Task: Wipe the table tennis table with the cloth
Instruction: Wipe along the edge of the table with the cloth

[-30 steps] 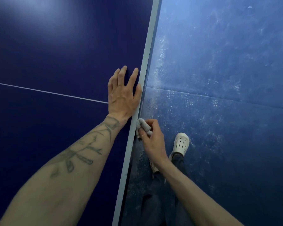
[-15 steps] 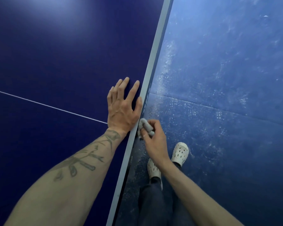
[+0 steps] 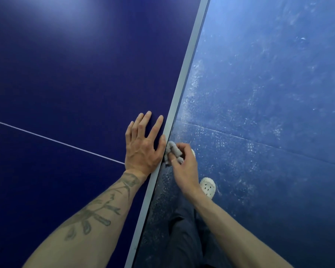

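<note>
Wiping seems underway, not finished: the right hand pinches the cloth against the table edge, at 3 o'clock from the spread left hand.

Open run of table tennis table from nine round to twelve o'clock of the left hand, only a thin white line painted flat across it. Three o'clock is tight: the grey edge strip, then the right hand bunching the cloth against the table's side. Past that, one to four o'clock, open blue floor; white shoe and trouser leg block five o'clock.
</note>
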{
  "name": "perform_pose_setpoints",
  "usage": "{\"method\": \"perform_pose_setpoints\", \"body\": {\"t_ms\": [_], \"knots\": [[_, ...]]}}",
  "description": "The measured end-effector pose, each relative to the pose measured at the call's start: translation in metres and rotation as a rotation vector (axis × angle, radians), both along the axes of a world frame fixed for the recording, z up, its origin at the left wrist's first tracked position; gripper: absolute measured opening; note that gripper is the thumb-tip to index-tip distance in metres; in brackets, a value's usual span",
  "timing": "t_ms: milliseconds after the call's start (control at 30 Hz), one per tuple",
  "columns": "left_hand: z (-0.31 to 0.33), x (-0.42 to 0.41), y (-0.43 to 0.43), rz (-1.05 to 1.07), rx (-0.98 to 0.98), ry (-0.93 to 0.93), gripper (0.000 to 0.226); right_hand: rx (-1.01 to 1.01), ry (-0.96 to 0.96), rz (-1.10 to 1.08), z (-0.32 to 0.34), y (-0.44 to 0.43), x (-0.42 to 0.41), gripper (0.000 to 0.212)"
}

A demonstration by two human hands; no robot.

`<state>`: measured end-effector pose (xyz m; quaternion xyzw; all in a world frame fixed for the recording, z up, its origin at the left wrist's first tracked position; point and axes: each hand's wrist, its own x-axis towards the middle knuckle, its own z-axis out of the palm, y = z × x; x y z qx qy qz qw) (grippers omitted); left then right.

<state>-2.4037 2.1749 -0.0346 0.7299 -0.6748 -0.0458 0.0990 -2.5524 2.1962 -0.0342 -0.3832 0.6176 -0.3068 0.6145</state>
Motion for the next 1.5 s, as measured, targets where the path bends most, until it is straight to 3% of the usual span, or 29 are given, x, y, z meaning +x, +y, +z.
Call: {"method": "perform_pose_setpoints", "body": {"t_ms": [300,567,833,1000,1133,1333,1500], "knots": [[0.013,0.005,-0.049,-0.044,0.044,-0.001,0.052,-0.038,0.049,-0.125,0.004,-0.156,-0.007,0.016],[0.017,0.001,-0.183,-0.095,0.044,0.024,0.050,0.016,0.031,-0.022,0.003,-0.127,-0.009,0.015],[0.010,-0.019,-0.287,-0.125,-0.019,0.029,0.049,-0.065,0.057,-0.268,-0.005,-0.271,-0.004,0.017],[0.010,-0.029,-0.350,-0.098,-0.026,0.011,0.051,0.017,0.033,-0.219,0.003,-0.247,-0.004,0.017],[0.001,-0.031,-0.365,-0.081,-0.083,-0.027,0.049,0.027,0.034,-0.123,0.002,-0.253,-0.014,0.015],[-0.002,-0.029,-0.368,-0.083,-0.099,-0.018,0.050,-0.057,0.036,-0.232,-0.003,-0.388,-0.019,0.020],[0.003,-0.031,-0.370,-0.084,-0.073,-0.005,0.051,0.020,0.029,-0.121,0.006,-0.356,-0.026,0.017]]}}
